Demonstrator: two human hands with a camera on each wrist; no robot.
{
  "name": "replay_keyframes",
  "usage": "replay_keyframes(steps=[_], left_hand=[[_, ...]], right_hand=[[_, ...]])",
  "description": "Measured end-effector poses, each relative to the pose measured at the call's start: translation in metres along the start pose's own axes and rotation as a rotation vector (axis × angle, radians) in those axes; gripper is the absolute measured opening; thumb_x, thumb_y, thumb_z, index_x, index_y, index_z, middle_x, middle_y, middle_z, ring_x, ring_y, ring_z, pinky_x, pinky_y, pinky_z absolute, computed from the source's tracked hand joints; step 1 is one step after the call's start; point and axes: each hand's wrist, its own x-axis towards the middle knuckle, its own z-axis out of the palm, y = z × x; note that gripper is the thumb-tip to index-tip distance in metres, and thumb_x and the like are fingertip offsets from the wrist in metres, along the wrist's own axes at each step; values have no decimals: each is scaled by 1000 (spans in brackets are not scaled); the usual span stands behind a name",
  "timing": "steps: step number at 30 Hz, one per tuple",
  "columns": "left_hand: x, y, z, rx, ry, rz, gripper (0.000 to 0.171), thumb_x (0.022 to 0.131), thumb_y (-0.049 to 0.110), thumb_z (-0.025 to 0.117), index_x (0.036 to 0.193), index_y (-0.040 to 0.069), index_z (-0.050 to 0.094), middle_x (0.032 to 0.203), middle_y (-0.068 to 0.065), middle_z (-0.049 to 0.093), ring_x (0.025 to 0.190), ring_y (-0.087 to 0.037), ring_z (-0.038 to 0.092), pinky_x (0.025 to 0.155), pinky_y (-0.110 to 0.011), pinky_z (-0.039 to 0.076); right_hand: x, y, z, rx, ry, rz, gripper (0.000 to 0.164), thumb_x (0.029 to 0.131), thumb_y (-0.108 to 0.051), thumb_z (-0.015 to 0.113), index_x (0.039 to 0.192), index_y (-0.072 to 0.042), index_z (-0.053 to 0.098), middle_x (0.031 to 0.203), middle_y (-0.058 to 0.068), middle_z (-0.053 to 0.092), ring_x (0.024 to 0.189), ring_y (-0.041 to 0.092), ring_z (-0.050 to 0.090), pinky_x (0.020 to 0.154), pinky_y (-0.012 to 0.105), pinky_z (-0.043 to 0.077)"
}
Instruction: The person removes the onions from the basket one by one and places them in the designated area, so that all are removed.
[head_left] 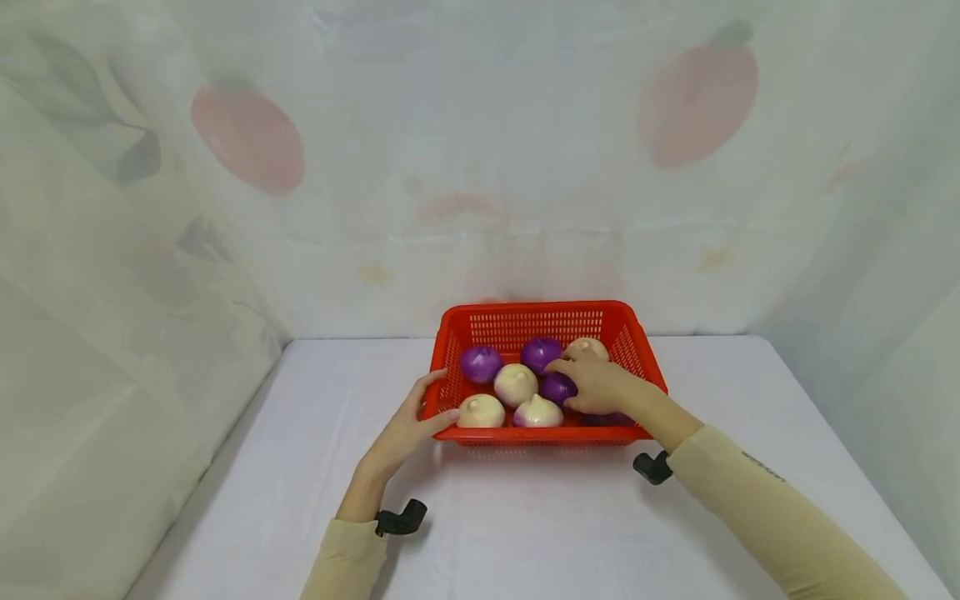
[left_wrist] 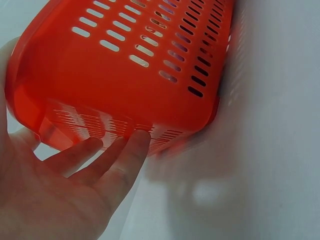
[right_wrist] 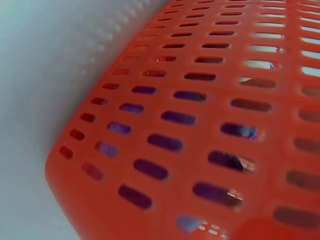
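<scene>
A red plastic basket with slotted walls stands on the table, holding several purple and white onions. My left hand grips its left front corner, thumb over the rim and fingers against the outer side wall, as the left wrist view also shows. Reaching in over the right side, my right hand has thumb and fingers about a purple onion. Behind that hand sits a white onion, partly covered; another purple onion is beside it. In the right wrist view, the basket wall hides the hand.
More white onions lie in the middle and front of the basket, with a purple onion at the back left. A white cloth covers the table. Printed curtains hang close behind the basket and at both sides.
</scene>
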Motion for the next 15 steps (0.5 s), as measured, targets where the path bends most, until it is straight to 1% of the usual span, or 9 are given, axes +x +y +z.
replay_keyframes(steps=[6,11,15], left_hand=[[-1,-2,0,3,3,6,76,92,35,76,156,29,35,156,-9,40,138,-30,46,114,-57,33],[0,-5,0,4,5,10,75,93,34,75,156,30,34,157,-9,39,139,-31,44,115,-59,32],[0,-3,0,8,10,12,73,94,32,74,155,29,35,158,-9,39,139,-31,45,115,-58,32]], right_hand=[[5,-2,8,10,-27,2,58,86,-18,76,142,-16,59,137,17,50,124,36,50,100,56,49],[7,-3,11,-25,-44,14,57,84,-16,76,139,-19,61,135,16,49,125,37,46,103,57,46],[10,-5,12,-43,-43,28,56,83,-18,77,137,-22,62,134,15,48,127,36,44,105,58,44]])
